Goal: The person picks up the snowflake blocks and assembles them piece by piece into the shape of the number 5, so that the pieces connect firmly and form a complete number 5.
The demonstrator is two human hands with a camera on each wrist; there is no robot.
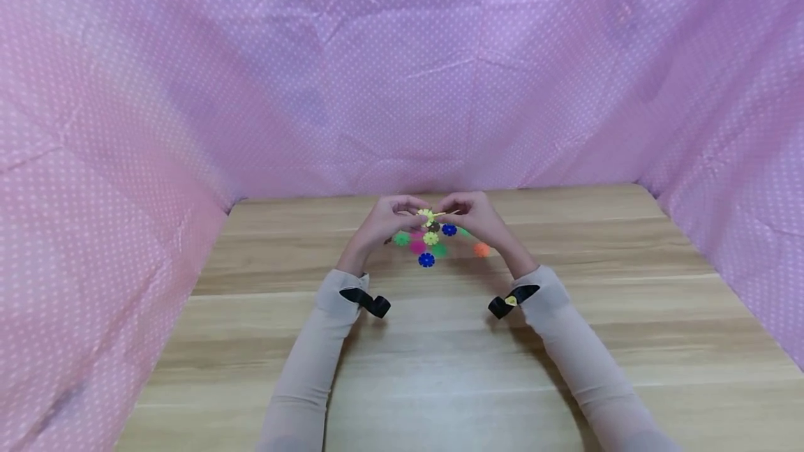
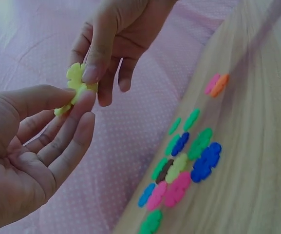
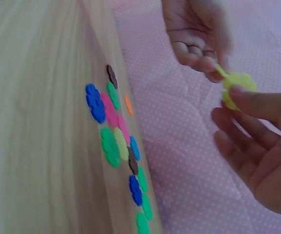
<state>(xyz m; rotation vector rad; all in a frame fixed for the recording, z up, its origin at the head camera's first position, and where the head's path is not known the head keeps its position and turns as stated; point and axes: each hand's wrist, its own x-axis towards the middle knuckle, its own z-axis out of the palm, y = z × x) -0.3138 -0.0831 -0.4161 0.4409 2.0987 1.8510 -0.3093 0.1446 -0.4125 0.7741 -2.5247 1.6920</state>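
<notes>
Both hands meet above the far part of the table. My left hand (image 2: 38, 141) pinches a yellow notched flower-shaped disc (image 2: 62, 110) between thumb and fingertips. Thumb and fingers of my right hand (image 3: 262, 126) pinch another yellow notched disc (image 3: 242, 84), set at an angle to the first and touching it. Beneath the hands lies a loose group of flower-shaped discs, among them a blue disc (image 1: 426, 259), a pale yellow disc (image 1: 430, 238), a pink disc (image 2: 177, 188), a green disc (image 2: 200, 143) and a brown disc (image 3: 132, 160).
An orange disc (image 1: 481, 249) lies right of the group on the wooden table (image 1: 440, 368). Pink dotted cloth (image 1: 402, 89) hangs behind the table and along both sides. Black straps with small cameras (image 1: 377, 306) sit on both wrists.
</notes>
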